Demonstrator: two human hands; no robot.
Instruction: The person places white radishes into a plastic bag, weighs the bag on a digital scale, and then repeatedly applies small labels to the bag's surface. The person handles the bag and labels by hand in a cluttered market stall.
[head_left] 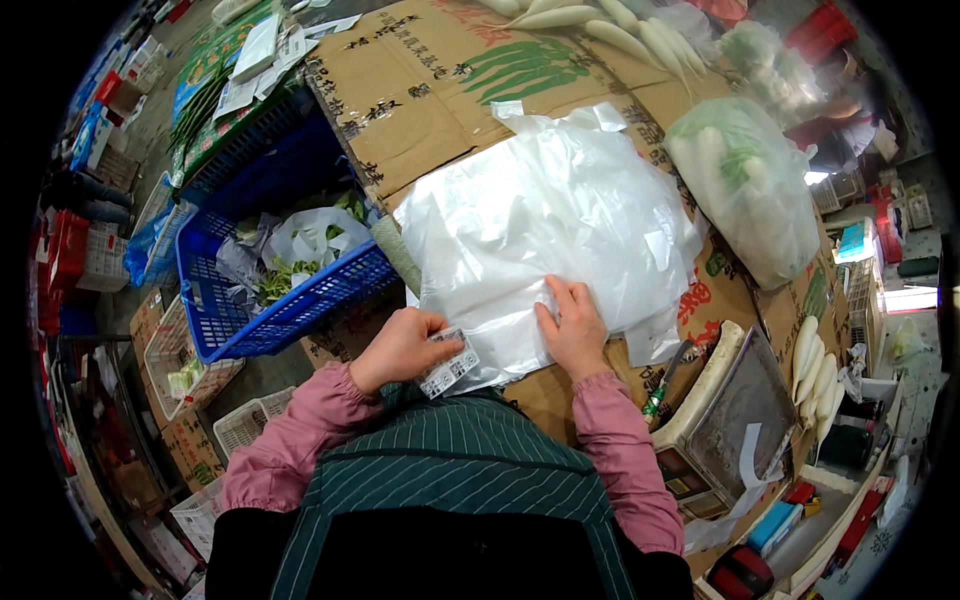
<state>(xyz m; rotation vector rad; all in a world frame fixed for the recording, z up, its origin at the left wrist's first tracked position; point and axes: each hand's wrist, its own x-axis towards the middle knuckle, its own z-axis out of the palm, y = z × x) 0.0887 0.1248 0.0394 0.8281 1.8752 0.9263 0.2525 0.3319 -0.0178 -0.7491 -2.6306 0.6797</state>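
Even, perhaps overhead light; sharp centre, fisheye-bent dark rim.

Single head view, fisheye, looks steeply down from close above onto cardboard-covered table (420,110); edges bend at rim.

surface: flattened cardboard (420,110) | on it: plastic bags (550,220), bagged radishes (745,190), scale (725,420)

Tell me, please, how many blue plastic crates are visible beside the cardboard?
1 blue plastic crate is clearly visible: left of the cardboard, holding greens and crumpled bags. A darker blue crate behind it may be a second one; papers partly hide it.
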